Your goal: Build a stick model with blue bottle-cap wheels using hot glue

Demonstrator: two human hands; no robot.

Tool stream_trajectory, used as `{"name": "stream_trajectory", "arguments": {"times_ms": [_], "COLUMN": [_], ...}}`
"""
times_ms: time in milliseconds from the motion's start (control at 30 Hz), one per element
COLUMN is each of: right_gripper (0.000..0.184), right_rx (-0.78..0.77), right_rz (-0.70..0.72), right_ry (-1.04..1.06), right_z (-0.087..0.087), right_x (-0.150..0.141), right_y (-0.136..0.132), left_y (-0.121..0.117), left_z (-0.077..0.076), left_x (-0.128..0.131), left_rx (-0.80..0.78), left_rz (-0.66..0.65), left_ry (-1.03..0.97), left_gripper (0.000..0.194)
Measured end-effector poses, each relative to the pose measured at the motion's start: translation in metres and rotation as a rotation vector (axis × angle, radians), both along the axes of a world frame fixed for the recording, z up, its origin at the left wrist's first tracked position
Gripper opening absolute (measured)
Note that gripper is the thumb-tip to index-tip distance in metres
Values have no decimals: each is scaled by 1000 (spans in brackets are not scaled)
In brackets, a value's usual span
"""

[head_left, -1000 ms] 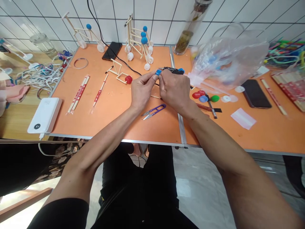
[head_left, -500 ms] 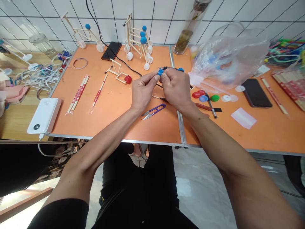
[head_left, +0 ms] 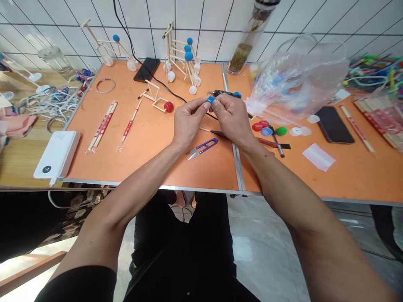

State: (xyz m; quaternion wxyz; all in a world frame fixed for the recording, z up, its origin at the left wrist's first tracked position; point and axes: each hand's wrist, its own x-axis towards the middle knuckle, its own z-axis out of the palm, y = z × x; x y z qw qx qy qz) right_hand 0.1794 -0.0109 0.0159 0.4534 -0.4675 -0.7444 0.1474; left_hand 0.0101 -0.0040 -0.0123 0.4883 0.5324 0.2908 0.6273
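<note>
A small blue plastic cap [head_left: 210, 100] is pinched between both hands above the table. My left hand [head_left: 189, 119] grips its left side with thumb and fingertips pressed together. On the other side, my right hand [head_left: 232, 115] holds it with thumb and curled fingers, which hide part of it. Just behind the right hand lies a black pen-like tool [head_left: 220, 92] with a metal tip. Purple-handled thread snips [head_left: 204, 147] rest on the table below the hands. Pliers with reddish handles [head_left: 267, 142] are partly covered by the right hand and forearm.
Stick models with blue caps [head_left: 181, 54] stand by the wall, and one with a red cap [head_left: 168, 107] lies nearer. Wrapped chopsticks [head_left: 103, 126], a white power bank [head_left: 58, 154], loose caps [head_left: 281, 131], a phone [head_left: 334, 125] and a plastic bag [head_left: 302, 79] surround the hands.
The blue cap has tilted slightly between my fingers, and both hands sit a touch lower. The whole view has shifted a little; things on the table stay put.
</note>
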Motion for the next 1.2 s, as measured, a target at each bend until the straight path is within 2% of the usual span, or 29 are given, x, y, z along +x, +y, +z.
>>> {"name": "stream_trajectory", "arguments": {"times_ms": [133,267,400,667,900,1033,1200], "right_gripper": [55,48,50,49,49,51,56], "right_rx": [-33,-56,-44,-67,-93,-137,-212], "right_rz": [54,27,0,41,78,110,153], "right_ry": [36,35,31,189,258,326,416], "right_z": [0,0,1,12,18,21,19], "right_x": [4,3,2,-2,-6,-7,-2], "right_y": [0,-2,-4,-14,-21,-22,-15], "left_y": [1,6,7,1,-12,-13,0], "left_z": [5,4,6,35,54,54,40], "left_x": [-1,-2,-4,-13,-14,-17,-21], "left_rx": [-61,-112,-173,-431,-532,-520,-413], "left_rz": [-42,-63,-69,-140,-228,-260,-245], "left_ry": [-83,-150,-198,-358,-410,-387,-227], "left_gripper": [15,21,26,46,55,57,45]}}
